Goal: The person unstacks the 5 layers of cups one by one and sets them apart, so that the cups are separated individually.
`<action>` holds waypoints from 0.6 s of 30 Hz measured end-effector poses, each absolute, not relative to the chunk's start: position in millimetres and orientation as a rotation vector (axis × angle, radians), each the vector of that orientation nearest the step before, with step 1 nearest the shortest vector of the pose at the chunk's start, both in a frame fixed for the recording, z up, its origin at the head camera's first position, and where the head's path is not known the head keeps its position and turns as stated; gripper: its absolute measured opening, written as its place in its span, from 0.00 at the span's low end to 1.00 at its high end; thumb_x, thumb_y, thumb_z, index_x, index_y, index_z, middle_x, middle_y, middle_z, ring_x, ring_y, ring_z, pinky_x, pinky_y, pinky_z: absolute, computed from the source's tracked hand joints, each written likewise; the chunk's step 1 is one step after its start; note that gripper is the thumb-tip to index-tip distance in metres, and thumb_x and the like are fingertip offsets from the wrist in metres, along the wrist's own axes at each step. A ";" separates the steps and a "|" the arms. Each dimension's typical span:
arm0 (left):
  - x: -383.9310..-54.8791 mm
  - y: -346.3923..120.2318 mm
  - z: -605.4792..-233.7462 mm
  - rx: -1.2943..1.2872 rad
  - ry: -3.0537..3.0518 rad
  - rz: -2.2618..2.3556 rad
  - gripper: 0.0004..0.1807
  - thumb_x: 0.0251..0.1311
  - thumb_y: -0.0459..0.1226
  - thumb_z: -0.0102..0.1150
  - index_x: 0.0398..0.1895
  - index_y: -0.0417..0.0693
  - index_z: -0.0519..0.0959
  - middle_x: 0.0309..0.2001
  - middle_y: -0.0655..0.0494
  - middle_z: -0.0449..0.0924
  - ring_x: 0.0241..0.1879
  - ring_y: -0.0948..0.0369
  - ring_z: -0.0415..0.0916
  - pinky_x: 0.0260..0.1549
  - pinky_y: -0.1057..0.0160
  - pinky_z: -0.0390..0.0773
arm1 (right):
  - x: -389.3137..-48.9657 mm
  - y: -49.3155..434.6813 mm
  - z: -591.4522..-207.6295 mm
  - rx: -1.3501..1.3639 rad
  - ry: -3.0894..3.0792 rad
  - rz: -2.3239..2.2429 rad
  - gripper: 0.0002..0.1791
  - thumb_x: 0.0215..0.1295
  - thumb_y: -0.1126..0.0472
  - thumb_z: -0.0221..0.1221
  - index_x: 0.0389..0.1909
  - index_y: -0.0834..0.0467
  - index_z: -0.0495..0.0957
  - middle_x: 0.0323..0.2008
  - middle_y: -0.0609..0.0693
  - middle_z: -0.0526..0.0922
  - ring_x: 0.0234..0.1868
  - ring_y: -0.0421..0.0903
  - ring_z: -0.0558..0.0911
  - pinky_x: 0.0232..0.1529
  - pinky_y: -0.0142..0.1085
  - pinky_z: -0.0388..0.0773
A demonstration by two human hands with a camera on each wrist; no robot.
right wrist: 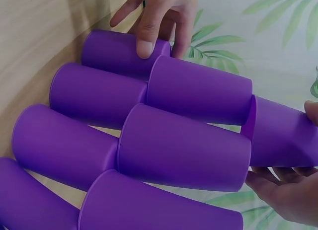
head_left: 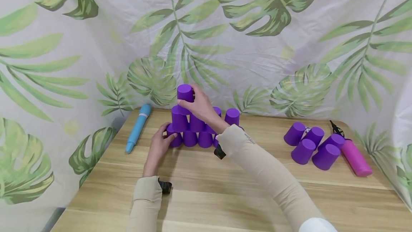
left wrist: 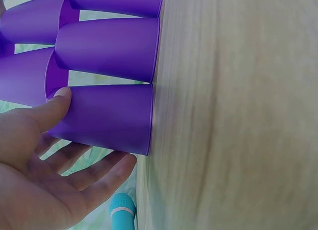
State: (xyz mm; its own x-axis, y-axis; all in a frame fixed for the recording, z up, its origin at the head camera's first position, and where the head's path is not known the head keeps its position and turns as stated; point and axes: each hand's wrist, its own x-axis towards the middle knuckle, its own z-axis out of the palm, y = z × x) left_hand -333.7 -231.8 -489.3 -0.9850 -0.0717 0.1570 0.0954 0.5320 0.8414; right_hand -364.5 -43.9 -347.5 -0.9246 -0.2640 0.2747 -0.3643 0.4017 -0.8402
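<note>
Purple cups stand upside down in a pyramid on the table. My right hand holds a purple cup at the top, thumb in front and fingers behind. In the right wrist view this upper cup meets the narrow ends of two second-row cups, its rim overlapping them. Low on the left, my left hand holds the end cup of the bottom row, thumb near its narrow end and fingers along its outer side. A second-row cup sits partly above that one. My right forearm hides the pyramid's right part.
Several loose purple cups stand upside down at the table's right, beside a pink cylinder and a black cord. A blue stick-like object lies at the left edge. A leaf-print curtain hangs behind the table.
</note>
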 end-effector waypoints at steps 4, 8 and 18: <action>-333.8 -231.1 -489.5 -0.025 -2.592 -1.453 0.31 0.64 0.34 0.59 0.69 0.40 0.62 0.62 0.32 0.67 0.57 0.38 0.71 0.58 0.45 0.73 | -362.6 -43.8 -346.9 0.572 -2.539 1.569 0.34 0.61 0.51 0.65 0.66 0.52 0.64 0.54 0.49 0.77 0.54 0.46 0.77 0.54 0.40 0.76; -334.1 -230.5 -490.3 -0.027 -2.589 -1.459 0.31 0.64 0.34 0.59 0.69 0.39 0.62 0.62 0.32 0.68 0.57 0.38 0.71 0.58 0.46 0.74 | -357.4 -37.4 -344.1 0.601 -2.476 1.607 0.36 0.60 0.51 0.65 0.68 0.53 0.64 0.54 0.50 0.77 0.54 0.46 0.77 0.54 0.39 0.77; -336.2 -230.5 -490.7 -0.057 -2.585 -1.458 0.31 0.65 0.33 0.57 0.69 0.37 0.61 0.62 0.31 0.66 0.60 0.39 0.68 0.59 0.45 0.71 | -326.5 17.1 -335.3 0.626 -2.230 1.710 0.34 0.57 0.56 0.69 0.65 0.54 0.69 0.52 0.52 0.79 0.53 0.47 0.78 0.55 0.38 0.77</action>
